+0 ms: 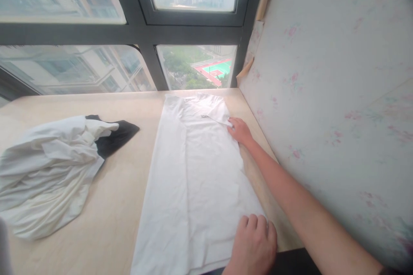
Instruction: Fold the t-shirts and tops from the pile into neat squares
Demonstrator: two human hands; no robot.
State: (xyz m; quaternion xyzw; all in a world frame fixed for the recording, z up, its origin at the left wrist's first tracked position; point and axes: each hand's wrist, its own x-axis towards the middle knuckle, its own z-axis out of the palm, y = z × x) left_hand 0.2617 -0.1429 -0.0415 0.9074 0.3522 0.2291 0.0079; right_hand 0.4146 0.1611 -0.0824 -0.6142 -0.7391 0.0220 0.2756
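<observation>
A white shirt (211, 167) lies flat and lengthwise on the pale wooden surface (122, 206), its left side folded inward in a long strip. Small dark print shows near its far end. At the shirt's upper right edge, my right hand (240, 131) pinches the cloth by the sleeve. My left hand (254, 242) is closer to me, at the lower right edge, with its fingers curled over the fabric; its fingertips are partly hidden.
On the left lies a crumpled white garment (54, 167) with a black cloth (118, 135) partly beneath it. A flowered wall (329, 107) rises along the right side. Dark-framed windows (196, 34) stand behind the surface.
</observation>
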